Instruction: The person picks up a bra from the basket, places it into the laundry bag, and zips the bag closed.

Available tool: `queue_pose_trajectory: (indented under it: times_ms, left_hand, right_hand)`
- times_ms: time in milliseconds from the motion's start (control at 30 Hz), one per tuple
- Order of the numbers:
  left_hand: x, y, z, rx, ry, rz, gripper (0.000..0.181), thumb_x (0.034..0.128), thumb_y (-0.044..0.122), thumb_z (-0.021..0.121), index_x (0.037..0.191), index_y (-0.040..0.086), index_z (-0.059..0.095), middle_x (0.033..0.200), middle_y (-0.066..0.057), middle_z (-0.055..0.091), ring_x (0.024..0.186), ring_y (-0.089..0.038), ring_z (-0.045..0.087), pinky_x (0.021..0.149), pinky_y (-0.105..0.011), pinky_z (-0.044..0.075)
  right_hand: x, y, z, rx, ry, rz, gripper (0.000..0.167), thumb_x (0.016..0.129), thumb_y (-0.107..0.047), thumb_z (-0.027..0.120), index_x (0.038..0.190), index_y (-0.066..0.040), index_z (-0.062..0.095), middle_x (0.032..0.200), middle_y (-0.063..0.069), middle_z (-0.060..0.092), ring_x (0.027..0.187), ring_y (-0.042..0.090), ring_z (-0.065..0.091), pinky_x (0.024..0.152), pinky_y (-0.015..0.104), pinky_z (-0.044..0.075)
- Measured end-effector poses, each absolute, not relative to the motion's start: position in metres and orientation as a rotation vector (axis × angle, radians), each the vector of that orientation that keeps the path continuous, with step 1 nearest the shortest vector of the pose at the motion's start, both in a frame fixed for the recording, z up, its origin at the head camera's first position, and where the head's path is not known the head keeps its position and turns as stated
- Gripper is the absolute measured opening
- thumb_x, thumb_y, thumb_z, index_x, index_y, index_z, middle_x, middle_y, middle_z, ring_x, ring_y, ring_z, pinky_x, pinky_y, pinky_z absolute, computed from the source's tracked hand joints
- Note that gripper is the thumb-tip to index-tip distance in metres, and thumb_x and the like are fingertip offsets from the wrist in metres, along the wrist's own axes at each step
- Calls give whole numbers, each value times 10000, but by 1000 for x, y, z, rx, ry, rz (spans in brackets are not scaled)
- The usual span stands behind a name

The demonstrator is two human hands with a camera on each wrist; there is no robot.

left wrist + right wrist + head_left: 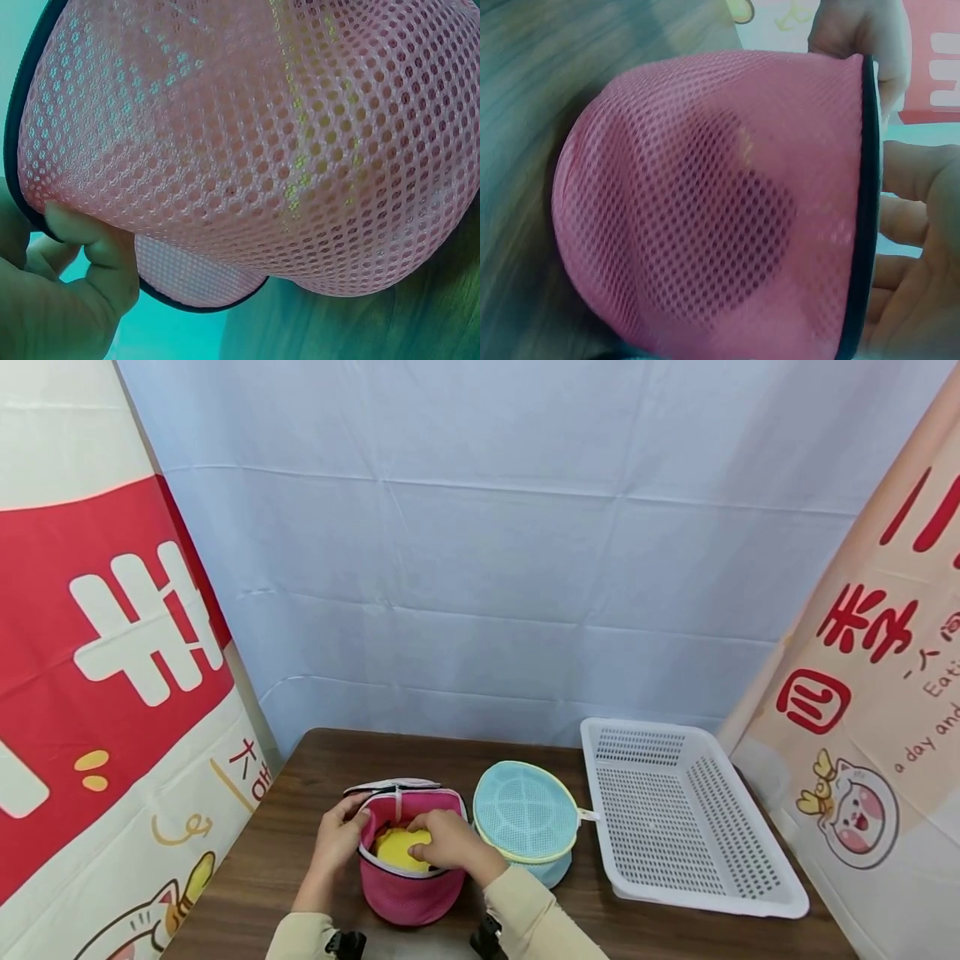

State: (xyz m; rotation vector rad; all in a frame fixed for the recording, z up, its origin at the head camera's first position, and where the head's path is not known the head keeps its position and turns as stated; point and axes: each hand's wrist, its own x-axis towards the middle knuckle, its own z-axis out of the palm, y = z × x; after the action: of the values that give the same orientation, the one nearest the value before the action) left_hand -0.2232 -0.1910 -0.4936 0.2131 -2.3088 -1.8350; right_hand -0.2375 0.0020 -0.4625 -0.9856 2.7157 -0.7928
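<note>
A pink mesh bag point(414, 897) with a dark-edged rim stands upright, its lid folded back behind. My left hand point(339, 841) grips the rim on the left; in the left wrist view the thumb and fingers of this hand point(75, 281) pinch the edge of the mesh point(225, 150). My right hand point(452, 843) reaches over the right side into the bag, thumb and fingers curled on a soft yellow thing point(397, 850). In the right wrist view, the right fingertips point(900, 217) pass behind the rim, and a dark rounded shape shows through the pink mesh point(727, 217).
Just right of the pink bag is a light blue mesh bag point(555, 870) with a yellow-edged round lid point(525, 810). A white perforated basket point(617, 881) lies farther right on the dark wooden table point(255, 868). Cloth hangings point(465, 568) stand behind and on both sides.
</note>
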Motion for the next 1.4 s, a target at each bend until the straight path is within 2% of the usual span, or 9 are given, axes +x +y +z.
queue_pose_trajectory:
  times_ms: [267, 533, 733, 900, 1133, 1400]
  left_hand:
    - [-225, -193, -494, 228, -2289, -1857, 288, 892, -29, 483, 1154, -55, 597, 1066, -215, 587, 890, -217, 539, 689, -246, 458]
    - [-226, -194, -495, 230, -2306, -1805, 296, 883, -26, 494, 1158, -39, 605, 978, -194, 590, 823, -211, 531, 659, -254, 446]
    - [-226, -196, -496, 222, -2316, -1780, 302, 871, -48, 477, 1142, -44, 611, 962, -183, 590, 812, -198, 522, 656, -251, 440]
    - [-225, -196, -495, 197, -2340, -1763, 304, 878, -57, 468, 1148, -46, 604, 971, -176, 588, 817, -187, 519, 657, -252, 440]
    - [-222, -197, -493, 161, -2346, -1776, 307, 868, -95, 465, 1145, -69, 595, 982, -195, 591, 818, -215, 524, 643, -249, 443]
    - [-222, -197, -491, 173, -2359, -1748, 298, 873, -79, 472, 1129, -37, 618, 939, -170, 593, 792, -211, 517, 622, -260, 447]
  right_hand:
    - [-242, 11, -463, -1078, 2744, -890, 253, 812, -163, 679, 1033, -41, 685, 1001, 27, 661, 947, 132, 572, 816, 259, 448]
    - [-248, 18, -462, -1078, 2758, -1037, 230, 818, -134, 674, 1022, -27, 685, 974, 59, 667, 868, 185, 590, 725, 242, 458]
    - [-255, 22, -462, -1076, 2817, -1113, 221, 831, -121, 658, 1030, -26, 680, 1034, 95, 643, 954, 197, 587, 786, 287, 463]
    - [-261, 22, -462, -1024, 2813, -1185, 231, 857, -139, 635, 1060, -35, 673, 994, 101, 636, 845, 184, 567, 708, 279, 461]
    - [-272, 23, -468, -901, 2798, -1295, 238, 868, -163, 616, 1055, -27, 673, 996, 77, 657, 885, 206, 594, 753, 338, 475]
    - [-287, 21, -473, -721, 2713, -1384, 248, 873, -151, 618, 1083, -24, 654, 996, 71, 645, 878, 201, 590, 748, 346, 480]
